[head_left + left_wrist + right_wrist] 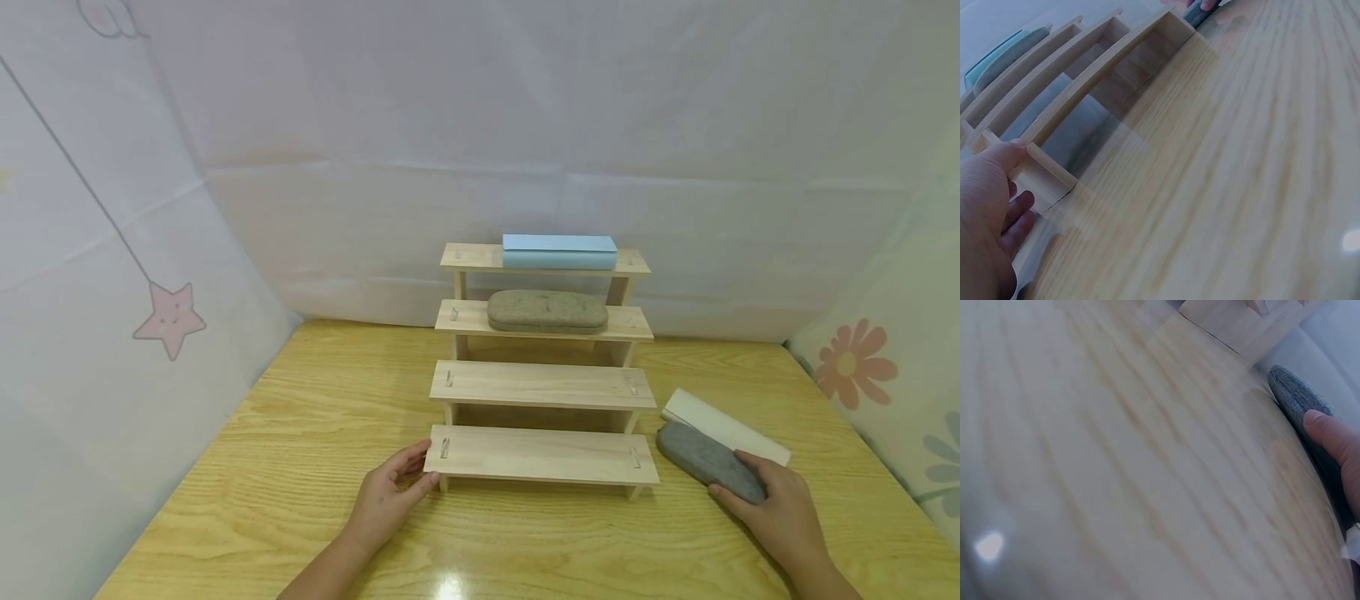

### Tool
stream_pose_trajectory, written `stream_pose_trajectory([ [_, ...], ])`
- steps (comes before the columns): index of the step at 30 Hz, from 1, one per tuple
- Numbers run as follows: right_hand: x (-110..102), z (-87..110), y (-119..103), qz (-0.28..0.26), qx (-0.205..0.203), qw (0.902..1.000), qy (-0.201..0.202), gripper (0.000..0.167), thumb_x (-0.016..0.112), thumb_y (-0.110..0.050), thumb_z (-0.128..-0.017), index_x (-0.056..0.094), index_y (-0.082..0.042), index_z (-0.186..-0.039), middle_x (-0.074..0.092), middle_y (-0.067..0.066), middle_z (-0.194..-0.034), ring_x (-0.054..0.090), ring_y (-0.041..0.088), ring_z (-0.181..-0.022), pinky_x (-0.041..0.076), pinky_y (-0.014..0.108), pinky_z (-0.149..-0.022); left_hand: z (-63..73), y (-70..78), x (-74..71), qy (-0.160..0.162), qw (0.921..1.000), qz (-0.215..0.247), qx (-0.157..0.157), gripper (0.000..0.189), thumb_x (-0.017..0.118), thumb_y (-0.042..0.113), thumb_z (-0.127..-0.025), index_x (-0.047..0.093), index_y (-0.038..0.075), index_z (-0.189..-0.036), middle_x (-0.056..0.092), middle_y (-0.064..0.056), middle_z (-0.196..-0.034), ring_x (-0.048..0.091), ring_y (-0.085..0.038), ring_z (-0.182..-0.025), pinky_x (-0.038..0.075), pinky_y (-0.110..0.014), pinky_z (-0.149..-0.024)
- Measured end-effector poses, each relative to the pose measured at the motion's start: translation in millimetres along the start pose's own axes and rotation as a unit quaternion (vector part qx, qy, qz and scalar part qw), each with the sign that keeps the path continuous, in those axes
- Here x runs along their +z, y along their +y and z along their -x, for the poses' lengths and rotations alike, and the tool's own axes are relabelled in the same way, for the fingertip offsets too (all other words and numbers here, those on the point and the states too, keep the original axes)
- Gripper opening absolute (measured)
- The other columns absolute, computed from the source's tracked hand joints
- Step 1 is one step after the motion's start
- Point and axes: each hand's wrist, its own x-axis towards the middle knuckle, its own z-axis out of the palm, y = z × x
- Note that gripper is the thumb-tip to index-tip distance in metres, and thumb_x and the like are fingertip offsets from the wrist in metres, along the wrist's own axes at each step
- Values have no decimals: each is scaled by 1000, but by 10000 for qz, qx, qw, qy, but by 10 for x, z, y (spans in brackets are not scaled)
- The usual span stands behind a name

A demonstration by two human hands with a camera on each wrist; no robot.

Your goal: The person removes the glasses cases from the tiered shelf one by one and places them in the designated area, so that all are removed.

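Observation:
My left hand holds the left end of the lowest step of a pale wooden tiered display stand, thumb at the front edge and fingers at the side. In the left wrist view the thumb presses the corner of that step. On the right, my right hand grips the near end of a grey glasses case, with thumb and fingers on opposite sides. The grey case lies slanted at table level, beside a cream-white folded case that it partly overlaps. The right wrist view shows the thumb on the grey case.
A light blue folded case sits on the top step and a brown-beige glasses case on the step below. The stand rests on a yellow wood-grain table. Pale cloth with printed figures hangs behind and at both sides.

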Motion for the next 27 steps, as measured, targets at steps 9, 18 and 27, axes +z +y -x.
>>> stream_pose_trajectory([
  [9,26,20,21,-131,-163,9997,156,63,87,-27,-72,62,6,-120,62,33,-116,54,50,-104,36,61,-89,-2,4,0,-14,10000,5,-57,47,76,21,-86,62,10,-130,66,-8,-129,66,-24,-113,56,-26,-92],
  [18,36,25,19,1,-295,9990,339,64,89,-25,-67,63,3,-119,62,32,-113,53,48,-101,35,59,-89,0,4,-3,-46,9999,88,-15,47,76,20,-86,62,10,-130,65,-9,-131,66,-24,-114,55,-29,-93],
  [27,21,-40,72,9,-277,9995,166,64,89,-25,-69,62,4,-120,61,33,-114,53,50,-103,38,61,-87,-2,12,0,-26,10000,78,-48,48,76,19,-86,62,10,-131,65,-9,-130,66,-24,-114,56,-27,-93],
])
